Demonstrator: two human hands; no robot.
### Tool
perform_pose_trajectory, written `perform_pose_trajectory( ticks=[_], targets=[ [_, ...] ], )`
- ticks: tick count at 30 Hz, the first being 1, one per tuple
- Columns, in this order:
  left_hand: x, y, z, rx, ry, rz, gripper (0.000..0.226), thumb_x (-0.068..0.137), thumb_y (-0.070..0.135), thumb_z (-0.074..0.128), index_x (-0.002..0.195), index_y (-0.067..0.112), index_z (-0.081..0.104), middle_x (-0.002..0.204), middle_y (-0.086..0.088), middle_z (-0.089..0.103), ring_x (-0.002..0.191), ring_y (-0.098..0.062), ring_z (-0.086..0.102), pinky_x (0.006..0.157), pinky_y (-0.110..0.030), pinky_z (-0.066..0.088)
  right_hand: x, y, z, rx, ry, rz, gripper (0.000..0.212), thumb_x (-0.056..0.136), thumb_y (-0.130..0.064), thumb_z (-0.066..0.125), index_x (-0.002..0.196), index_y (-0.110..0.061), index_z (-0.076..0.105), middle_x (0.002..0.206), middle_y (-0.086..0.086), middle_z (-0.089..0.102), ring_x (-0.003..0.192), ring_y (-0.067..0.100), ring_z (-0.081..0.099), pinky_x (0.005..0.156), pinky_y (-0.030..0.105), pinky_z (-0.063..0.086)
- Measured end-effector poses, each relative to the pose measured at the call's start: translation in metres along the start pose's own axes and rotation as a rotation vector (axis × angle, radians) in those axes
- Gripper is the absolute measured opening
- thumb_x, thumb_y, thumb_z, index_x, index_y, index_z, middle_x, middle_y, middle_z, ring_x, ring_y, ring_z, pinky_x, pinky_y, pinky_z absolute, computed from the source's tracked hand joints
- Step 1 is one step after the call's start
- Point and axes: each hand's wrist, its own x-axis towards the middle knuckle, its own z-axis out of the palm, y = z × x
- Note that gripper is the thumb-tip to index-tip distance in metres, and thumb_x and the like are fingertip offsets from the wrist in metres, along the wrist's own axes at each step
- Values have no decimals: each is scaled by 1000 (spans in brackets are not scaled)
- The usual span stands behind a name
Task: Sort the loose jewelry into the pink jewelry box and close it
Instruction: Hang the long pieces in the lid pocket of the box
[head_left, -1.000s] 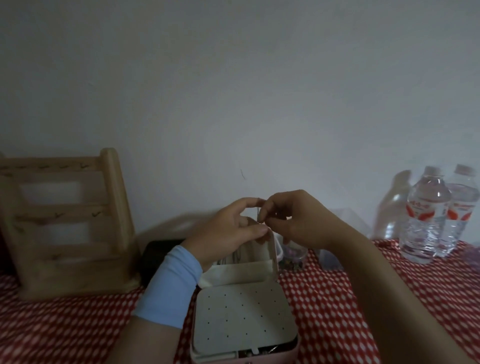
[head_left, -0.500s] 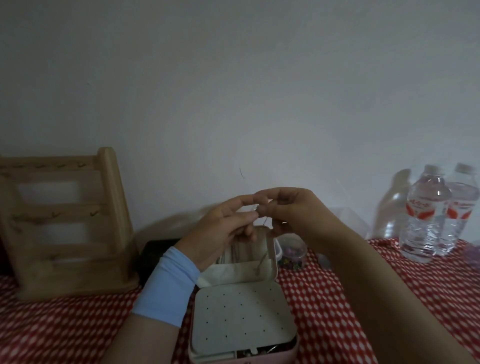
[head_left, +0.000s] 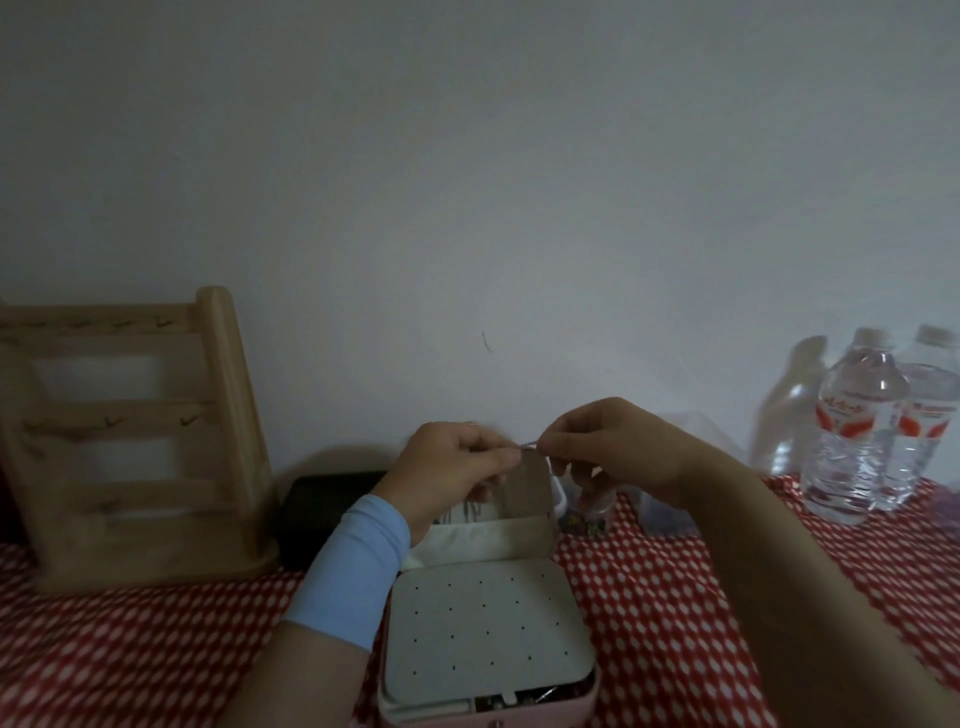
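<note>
A plain pale wall (head_left: 467, 182) fills the far side of the dim room, and the table in front of it is covered by a red cloth with a white pattern (head_left: 130, 649). At the far left a slatted wooden jewelry rack (head_left: 130, 431) stands on the cloth against the wall, with a black case (head_left: 332, 499) just to its right. Near the centre the pink jewelry box (head_left: 561, 709) lies open at the near edge; a white perforated panel (head_left: 483, 629) covers its base and its lid (head_left: 524, 499) stands upright on the far side. Above the lid the left hand (head_left: 457, 467), with a light blue sleeve (head_left: 353, 566) on its forearm, curls its fingers and pinches one end of a thin metal piece (head_left: 527, 444). The right hand (head_left: 613, 447) pinches the other end, so the piece is held in the air over the box. A small clear jar of beads (head_left: 587, 514) sits behind the lid, below the right hand. At the far right two water bottles (head_left: 852, 431) stand side by side by the wall.
</note>
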Motion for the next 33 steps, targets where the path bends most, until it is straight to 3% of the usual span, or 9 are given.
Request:
perform_pose_trajectory(
  ticks=[3,8,11,15,20,23,27,30,33],
  targets=[
    [3,-6,5,140,120,64,6,84,22,74,81,18,78,68,5,69,62,-11,61,59,-27,50,9,2,12,-124,160,14,18,94,-24,69,93,-8,78,70,-5,76,53,11,67,50,21,54],
    [-1,-4,7,191,221,136,11,86,24,72,78,19,78,72,9,74,69,-2,67,64,-20,50,14,3,18,-103,303,10,19,92,-24,72,81,-9,75,60,-1,72,44,10,63,45,20,51],
    [1,-7,4,352,296,153,20,85,27,71,68,19,78,67,14,71,80,-4,68,77,-20,50,16,4,17,-153,343,10,18,91,-24,73,77,-12,75,64,0,73,47,12,65,50,23,55],
    [9,-9,12,724,268,119,39,88,36,65,53,20,53,59,10,56,69,-15,61,65,-25,49,21,9,17,-416,343,58,28,88,-34,73,75,-10,80,71,4,76,65,19,73,68,27,61],
    [15,-11,24,936,376,64,34,88,45,53,63,23,48,63,4,59,64,-21,63,65,-35,57,36,23,24,-446,440,95,38,82,-37,78,75,1,77,68,13,74,51,17,61,60,36,60],
    [18,-14,30,985,412,62,31,89,48,54,70,23,53,73,2,63,69,-21,62,67,-33,56,41,27,31,-493,478,123,35,85,-33,76,63,-6,70,55,4,63,50,13,59,44,24,45],
    [18,-16,31,1084,377,21,21,90,42,54,94,22,56,78,4,63,69,-19,58,61,-28,44,43,31,38,-600,507,140,41,87,-30,72,56,-13,51,57,0,54,50,12,53,42,20,31],
    [12,-20,30,1136,348,21,40,91,41,51,125,19,47,67,9,46,58,-13,44,58,-28,37,40,30,35,-652,392,158,30,87,-27,72,67,-12,57,66,0,58,61,13,60,48,21,41],
    [12,-30,29,1213,274,-4,57,87,51,47,131,15,54,68,7,55,59,-12,43,63,-29,35,32,25,30,-767,84,222,26,89,-26,74,100,-3,67,76,0,53,83,20,64,79,28,55]
  ],
)
